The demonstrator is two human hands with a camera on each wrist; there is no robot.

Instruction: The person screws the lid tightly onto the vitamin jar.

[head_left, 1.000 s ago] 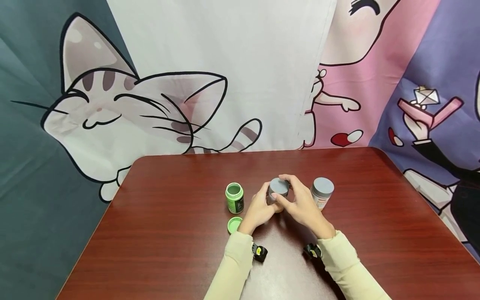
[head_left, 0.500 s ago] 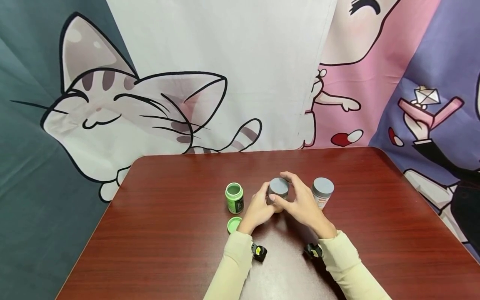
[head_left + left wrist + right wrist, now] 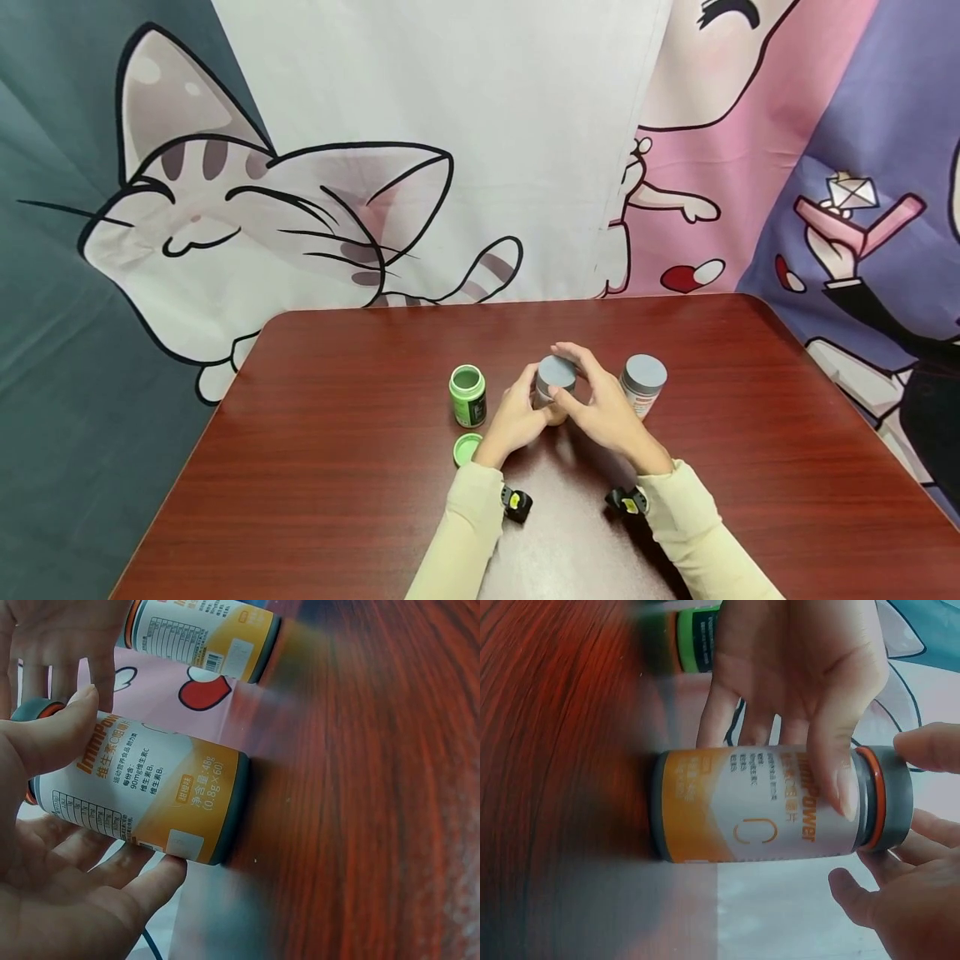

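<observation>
A supplement bottle (image 3: 150,787) with a white and orange label stands on the table between the hands. My left hand (image 3: 516,418) grips its body, thumb across the label in the left wrist view and fingers behind. The grey lid (image 3: 892,799) sits on the neck above an orange ring. Around that lid curl the thumb and fingers of my right hand (image 3: 606,408); in the right wrist view its fingertips (image 3: 930,746) lie at the lid's edge. The hands partly hide the bottle in the head view.
A second grey-lidded bottle (image 3: 643,387) stands right of my right hand. Left of the hands is an uncapped green jar (image 3: 468,400), with its green lid (image 3: 466,449) lying nearer me by the left wrist. A printed cloth (image 3: 465,100) hangs behind the table (image 3: 360,500).
The right thumb and fingers have shifted slightly around the lid, loosening and closing on it again. The left hand keeps its grip, and the bottle stays in nearly the same place.
</observation>
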